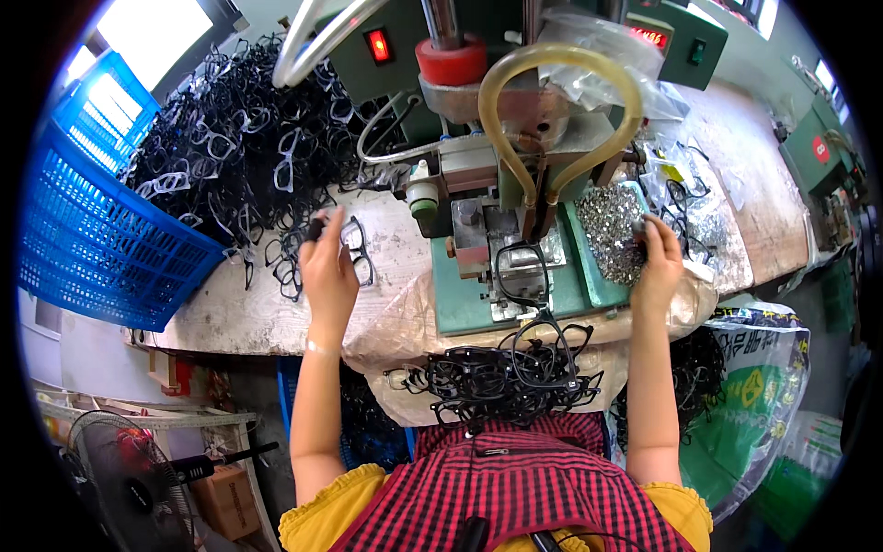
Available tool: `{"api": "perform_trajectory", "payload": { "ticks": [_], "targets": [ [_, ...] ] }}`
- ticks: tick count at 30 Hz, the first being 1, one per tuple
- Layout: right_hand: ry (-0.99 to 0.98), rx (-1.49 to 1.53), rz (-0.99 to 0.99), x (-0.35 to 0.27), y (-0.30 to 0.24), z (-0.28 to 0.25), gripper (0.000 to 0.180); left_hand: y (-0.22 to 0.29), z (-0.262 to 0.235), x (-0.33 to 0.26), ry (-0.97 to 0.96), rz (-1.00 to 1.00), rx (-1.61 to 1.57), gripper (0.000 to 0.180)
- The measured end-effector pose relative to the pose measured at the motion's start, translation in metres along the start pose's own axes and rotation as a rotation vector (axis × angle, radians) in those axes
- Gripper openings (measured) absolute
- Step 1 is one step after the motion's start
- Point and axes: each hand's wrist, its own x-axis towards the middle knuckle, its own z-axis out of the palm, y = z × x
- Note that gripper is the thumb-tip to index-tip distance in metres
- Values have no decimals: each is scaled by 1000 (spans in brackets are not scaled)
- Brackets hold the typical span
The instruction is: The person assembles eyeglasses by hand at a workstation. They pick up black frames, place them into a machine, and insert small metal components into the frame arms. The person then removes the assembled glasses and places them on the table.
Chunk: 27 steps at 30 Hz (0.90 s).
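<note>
My left hand (329, 281) is raised over the table, its fingers apart, with something black at one fingertip. Just beyond it lie a few loose black eyeglass frames (357, 241). My right hand (659, 267) is at the right edge of a green tray (598, 293) full of small metal parts (609, 235). Its fingertips are pinched together at a small dark piece, too small to name. Between my hands, a black eyeglass frame (544, 317) sits at the press machine (471, 241), one rim under the head and the other hanging toward me. Neither hand touches it.
More black frames (497, 379) lie on brown paper at my lap. A large heap of frames (248, 138) and blue baskets (101, 230) stand at the left. Hoses (630, 78) loop before the machine. A fan (129, 483) is low left, a plastic sack (754, 405) right.
</note>
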Motion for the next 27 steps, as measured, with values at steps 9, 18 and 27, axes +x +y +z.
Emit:
{"api": "perform_trajectory", "payload": {
  "ticks": [9,18,27],
  "targets": [
    [-173,-236,-57,-9,-17,30,17,-44,29,-14,-471,188,164,31],
    [-203,-494,-147,-50,-57,-29,14,-278,-3,-89,334,-693,-47,27],
    [-417,-323,-314,-55,-74,96,26,-69,90,-21,226,-154,-200,22]
  ]
}}
